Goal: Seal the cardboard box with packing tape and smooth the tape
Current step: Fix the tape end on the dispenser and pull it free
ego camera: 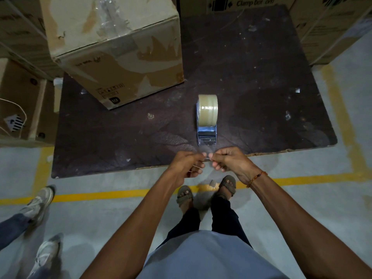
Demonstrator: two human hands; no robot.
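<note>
Pinching together just past the near edge of a dark board, with the left hand curled closed and its fingertips meeting those of the right hand, likewise closed, thumb against forefinger. Stretched between them and barely visible, a thin clear strip of tape, gripped at the meeting point of both hands; hard to say whether joined to the roll or loose. Standing upright on the board just beyond the knuckles, a tape dispenser with a metal frame, carrying a full roll of pale clear tape, cutter end facing the hands. Resting farther back and to the left on the same board, well apart from the dispenser, a worn cardboard box with patches of torn surface and a strip of crinkled clear tape already running along its top seam. Worn on the right wrist, a beaded thread bracelet. Below the hands, two sandalled feet on a grey concrete floor crossed by a yellow painted line. At the lower left, another person's pale sneakers and blue trouser leg. Stacked around the board on the left, back and right, more cartons, one printed with partly legible words about clamping.
</note>
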